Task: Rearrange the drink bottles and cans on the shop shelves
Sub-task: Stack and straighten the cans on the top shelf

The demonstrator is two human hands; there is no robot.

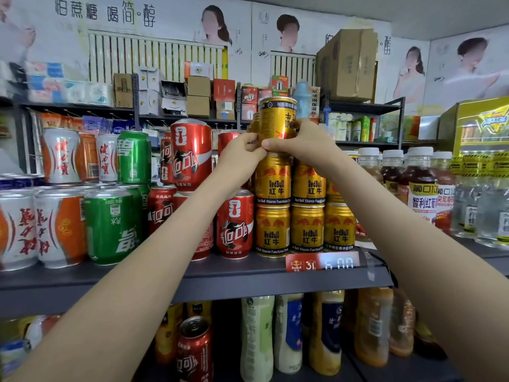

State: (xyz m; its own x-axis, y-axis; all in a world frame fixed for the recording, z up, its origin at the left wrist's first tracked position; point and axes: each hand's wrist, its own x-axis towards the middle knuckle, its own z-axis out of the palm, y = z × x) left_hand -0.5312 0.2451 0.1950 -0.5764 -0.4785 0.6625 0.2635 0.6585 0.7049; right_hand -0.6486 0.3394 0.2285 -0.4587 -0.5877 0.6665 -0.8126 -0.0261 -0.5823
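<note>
Fingers [302,126] of left hand [241,153] & right hand [301,146] pinch the short gold metal can [276,117]; we must seat it square atop the stacked gold cans [272,183].

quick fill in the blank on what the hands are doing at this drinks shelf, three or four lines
1. The left hand and right hand both hold a top can whose colour is ____.
2. The print on the top can is turned ____.
3. The stacked cans under it carry the English brand name ____.
4. The cola cans just left of that stack are coloured ____.
Missing words: gold; upside down; RedBull; red.
</note>
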